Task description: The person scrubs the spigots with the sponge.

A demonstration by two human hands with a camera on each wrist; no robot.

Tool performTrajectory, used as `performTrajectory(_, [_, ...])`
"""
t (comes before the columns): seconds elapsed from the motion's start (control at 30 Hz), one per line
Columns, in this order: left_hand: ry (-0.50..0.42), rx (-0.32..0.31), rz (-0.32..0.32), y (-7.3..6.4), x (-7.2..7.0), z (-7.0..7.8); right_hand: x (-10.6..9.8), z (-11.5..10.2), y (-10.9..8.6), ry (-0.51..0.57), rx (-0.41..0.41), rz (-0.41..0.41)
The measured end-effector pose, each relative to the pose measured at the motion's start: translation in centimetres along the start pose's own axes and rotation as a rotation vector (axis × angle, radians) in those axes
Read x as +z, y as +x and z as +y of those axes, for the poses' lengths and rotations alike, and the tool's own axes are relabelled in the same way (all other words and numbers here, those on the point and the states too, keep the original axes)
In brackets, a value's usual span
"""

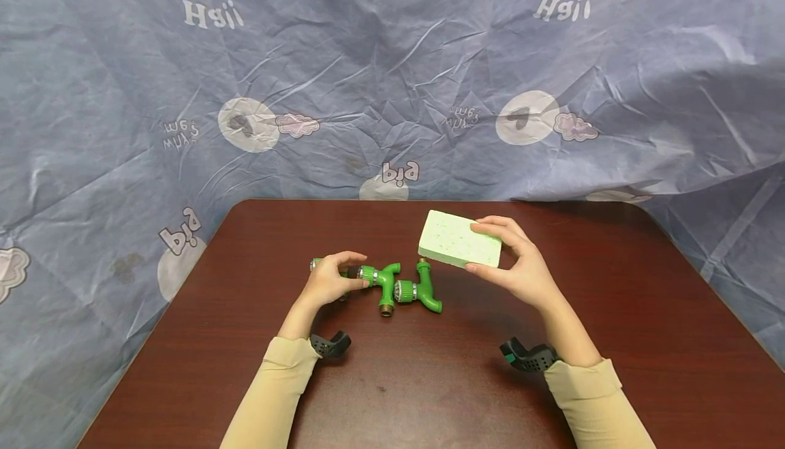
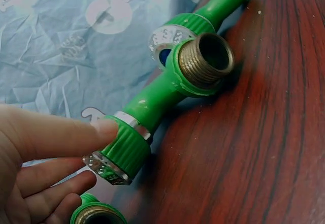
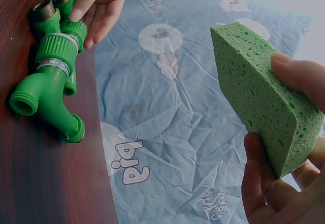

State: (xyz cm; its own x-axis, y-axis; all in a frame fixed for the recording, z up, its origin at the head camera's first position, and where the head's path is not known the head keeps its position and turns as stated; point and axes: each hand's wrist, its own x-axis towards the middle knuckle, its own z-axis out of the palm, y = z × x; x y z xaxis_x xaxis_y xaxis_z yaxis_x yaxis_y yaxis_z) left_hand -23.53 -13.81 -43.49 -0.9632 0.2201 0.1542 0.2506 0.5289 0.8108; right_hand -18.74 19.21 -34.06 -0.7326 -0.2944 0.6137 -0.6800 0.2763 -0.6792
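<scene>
My right hand (image 1: 521, 268) grips a pale green sponge (image 1: 454, 239) by its right end, thumb on one face and fingers on the opposite one. In the right wrist view the porous block (image 3: 254, 87) is tilted and held up off the table. My left hand (image 1: 328, 282) reaches around the ribbed knob of the middle green faucet (image 1: 386, 282), its thumb right at the knob and its fingers loosely spread. Beside that lies another green faucet (image 1: 423, 292), on its side below the sponge. A third green faucet (image 1: 315, 264) is mostly hidden behind my left hand.
The faucets lie close together on a dark reddish-brown wooden table (image 1: 429, 381) with rounded far corners. Behind it hangs a wrinkled blue-grey printed cloth (image 1: 368, 95). Black bands (image 1: 331, 345) sit at both wrists.
</scene>
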Motion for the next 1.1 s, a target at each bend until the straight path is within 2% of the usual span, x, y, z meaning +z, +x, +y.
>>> performTrajectory(0.17, [0.16, 0.023, -0.005, -0.1, 0.3, 0.0, 0.0, 0.0, 0.0, -0.005, 0.002, -0.004])
performTrajectory(0.23, [0.203, 0.045, -0.009, 0.0, 0.4, -0.1, 0.0, 0.0, 0.0, -0.006, 0.008, -0.006])
performTrajectory(0.3, [0.208, 0.077, -0.009, 0.0, 0.3, -0.2, 0.0, 0.1, -0.1, -0.014, 0.005, -0.007])
performTrajectory(0.4, [0.153, 0.143, 0.01, 0.1, 0.2, -0.3, -0.1, 0.0, -0.1, -0.021, 0.004, -0.007])
performTrajectory(0.5, [0.06, 0.203, 0.033, 0.1, -0.1, -0.2, -0.1, 0.0, -0.2, -0.022, 0.008, -0.006])
performTrajectory(0.7, [-0.039, 0.241, 0.1, 0.1, -0.5, 0.8, 0.1, 0.0, -0.2, -0.01, 0.005, -0.007])
performTrajectory(0.97, [-0.289, 0.278, 0.151, -0.2, -1.0, 3.7, 0.4, -0.1, 0.0, 0.016, 0.0, -0.023])
performTrajectory(1.1, [-0.352, 0.281, 0.172, -1.1, -1.6, 6.1, 0.6, -0.1, 0.0, 0.023, -0.002, -0.029])
